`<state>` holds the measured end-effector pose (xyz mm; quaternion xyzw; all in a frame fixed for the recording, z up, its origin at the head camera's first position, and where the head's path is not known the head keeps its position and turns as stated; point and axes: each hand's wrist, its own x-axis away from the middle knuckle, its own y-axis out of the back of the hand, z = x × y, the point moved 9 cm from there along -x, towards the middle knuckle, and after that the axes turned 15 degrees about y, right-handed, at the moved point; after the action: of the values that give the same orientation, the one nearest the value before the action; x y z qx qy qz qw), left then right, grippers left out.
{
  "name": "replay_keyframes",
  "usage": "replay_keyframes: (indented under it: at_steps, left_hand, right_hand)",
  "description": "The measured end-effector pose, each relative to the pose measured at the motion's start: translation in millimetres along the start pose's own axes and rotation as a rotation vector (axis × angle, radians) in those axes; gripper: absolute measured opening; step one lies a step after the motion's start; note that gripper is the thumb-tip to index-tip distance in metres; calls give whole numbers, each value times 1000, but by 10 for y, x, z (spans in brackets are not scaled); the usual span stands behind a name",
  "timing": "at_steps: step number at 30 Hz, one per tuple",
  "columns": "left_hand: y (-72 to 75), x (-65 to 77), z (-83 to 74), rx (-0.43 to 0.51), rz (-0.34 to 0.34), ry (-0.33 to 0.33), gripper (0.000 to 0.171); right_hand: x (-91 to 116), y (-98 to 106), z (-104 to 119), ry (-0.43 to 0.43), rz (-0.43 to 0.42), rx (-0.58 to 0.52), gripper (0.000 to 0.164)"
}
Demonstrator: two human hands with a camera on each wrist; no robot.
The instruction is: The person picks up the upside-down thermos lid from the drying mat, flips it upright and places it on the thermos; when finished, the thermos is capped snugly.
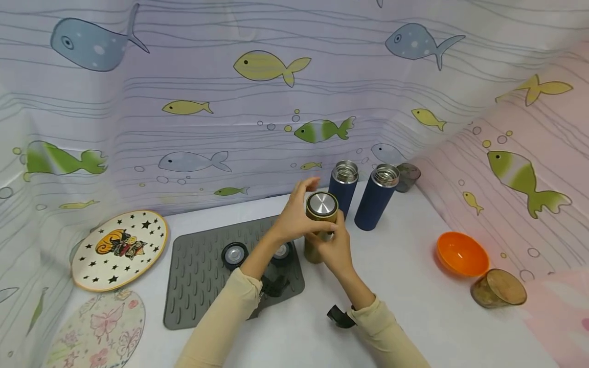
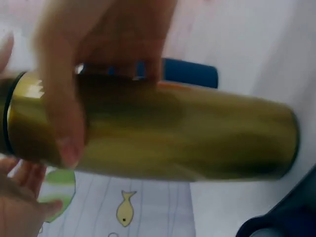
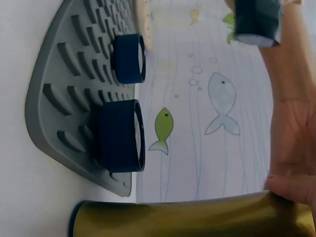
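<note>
A gold thermos flask stands upright beside the grey mat, its lid on, with a shiny steel disc on top. My left hand curls round its upper end near the lid. Lower down, my right hand grips the body, and its thumb crosses the gold side in the left wrist view. In the right wrist view, the flask runs along the bottom edge, and the left hand touches its upper part. Two dark blue lids, one nearer and one farther, sit on the mat.
The ridged grey drying mat lies left of the flask. Two lidless blue flasks, one close behind my hands and one farther right, stand upright. An orange bowl and brown glass cup are at right; a star-patterned plate is at left.
</note>
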<state>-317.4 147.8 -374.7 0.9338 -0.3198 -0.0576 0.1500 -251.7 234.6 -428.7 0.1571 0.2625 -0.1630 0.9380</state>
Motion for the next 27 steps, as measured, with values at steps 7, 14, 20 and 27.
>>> replay_keyframes:
  at_steps: [7, 14, 20, 27]
  left_hand:
    - [20, 48, 44, 120, 55, -4, 85]
    - [36, 13, 49, 37, 20, 3, 71]
    - [194, 92, 96, 104, 76, 13, 73]
    - [827, 764, 503, 51, -179, 114, 78]
  right_hand:
    - [4, -12, -13, -30, 5, -4, 72]
    - [11, -25, 18, 3, 8, 32, 71]
    - [-72, -52, 61, 19, 18, 36, 74]
    - [-419, -248, -104, -1, 13, 47, 79]
